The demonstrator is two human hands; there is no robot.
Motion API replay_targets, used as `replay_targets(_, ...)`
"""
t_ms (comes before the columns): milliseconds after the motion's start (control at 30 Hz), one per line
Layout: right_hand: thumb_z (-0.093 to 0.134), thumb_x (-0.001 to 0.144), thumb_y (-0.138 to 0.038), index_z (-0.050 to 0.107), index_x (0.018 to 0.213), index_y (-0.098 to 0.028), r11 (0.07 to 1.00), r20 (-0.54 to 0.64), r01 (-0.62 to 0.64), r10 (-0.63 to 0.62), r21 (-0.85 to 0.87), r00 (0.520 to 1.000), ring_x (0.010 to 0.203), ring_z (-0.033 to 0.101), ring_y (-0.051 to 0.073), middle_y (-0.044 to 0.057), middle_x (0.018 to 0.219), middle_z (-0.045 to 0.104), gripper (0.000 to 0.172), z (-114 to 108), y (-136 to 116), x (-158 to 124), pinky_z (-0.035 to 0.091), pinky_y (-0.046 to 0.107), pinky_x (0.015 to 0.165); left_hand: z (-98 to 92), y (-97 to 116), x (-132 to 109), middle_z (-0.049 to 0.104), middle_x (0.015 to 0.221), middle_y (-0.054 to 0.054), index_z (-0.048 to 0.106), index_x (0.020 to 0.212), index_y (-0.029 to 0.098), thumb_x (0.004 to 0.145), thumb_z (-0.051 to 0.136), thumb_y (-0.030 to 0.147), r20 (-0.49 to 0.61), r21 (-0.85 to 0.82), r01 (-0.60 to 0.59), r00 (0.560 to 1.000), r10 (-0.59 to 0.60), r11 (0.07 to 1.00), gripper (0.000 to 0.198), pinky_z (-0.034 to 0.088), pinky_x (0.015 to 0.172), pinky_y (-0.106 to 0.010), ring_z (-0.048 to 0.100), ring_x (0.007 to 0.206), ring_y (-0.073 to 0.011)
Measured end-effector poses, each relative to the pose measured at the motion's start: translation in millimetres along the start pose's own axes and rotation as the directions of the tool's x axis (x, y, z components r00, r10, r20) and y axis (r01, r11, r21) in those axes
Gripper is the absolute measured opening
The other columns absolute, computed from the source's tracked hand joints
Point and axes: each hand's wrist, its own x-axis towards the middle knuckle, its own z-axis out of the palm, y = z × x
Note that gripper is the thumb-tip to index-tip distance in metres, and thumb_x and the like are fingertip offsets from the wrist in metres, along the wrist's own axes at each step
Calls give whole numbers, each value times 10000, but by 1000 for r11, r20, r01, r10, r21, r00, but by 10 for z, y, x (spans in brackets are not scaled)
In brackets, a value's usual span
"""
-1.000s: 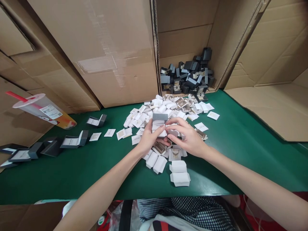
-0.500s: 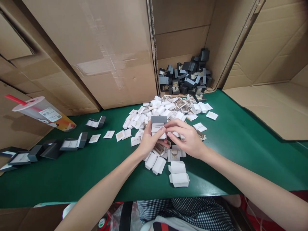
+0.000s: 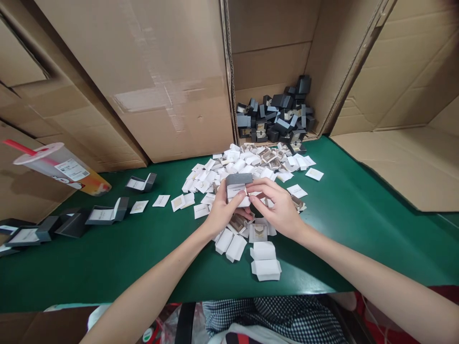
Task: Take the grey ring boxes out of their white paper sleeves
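1. Held item: a dark grey box, open, is raised above the near part of the pile, in the middle of the scene. A white insert shows on its near side.
2. Left hand: grasping the box from the left, thumb across the white insert, other fingers partly hidden beneath.
3. Right hand: fingers bent, tips at the right edge of the box. Whether they pinch it cannot be told.
4. Markings: the white insert carries dark print, too small to read. Flat white cards left of the pile also carry small print. The drink cup at far left bears a white label with fine, illegible text.
5. Pile: white inserts spread from the hands to the mouth of the open carton. Dark boxes are heaped inside it.
6. Left side: open dark boxes stand in a row, nearer than the cup.
7. Edges: the near edge of the green table passes below both forearms; a cardboard flap borders the far right.
8. Room for movement: green surface extends right of the pile and left of the left forearm.
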Motion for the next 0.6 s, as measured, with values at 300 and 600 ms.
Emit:
replay_targets(300,580,864,-275,668,1023,-221,948,98,-225,208,223,973,1050,596,205,98,1171,570,190,17,42,-1,572,348,807,-37,-38,41,597,924,-18,418,1147,245,783,652,402,-13,-6,-38,999,37,999,461,593,574,-333,624,614,-131)
replay_targets(600,630,826,-264,654,1130,-242,812,287,-449,359,374,888,1012,630,198,107,1343,512,306,-21,-13,12,557,399,857,-89,-72,74,578,1105,-52,427,1043,229,791,641,400,-26,66,-124,992,125,990,373,589,599,-316,617,608,-104)
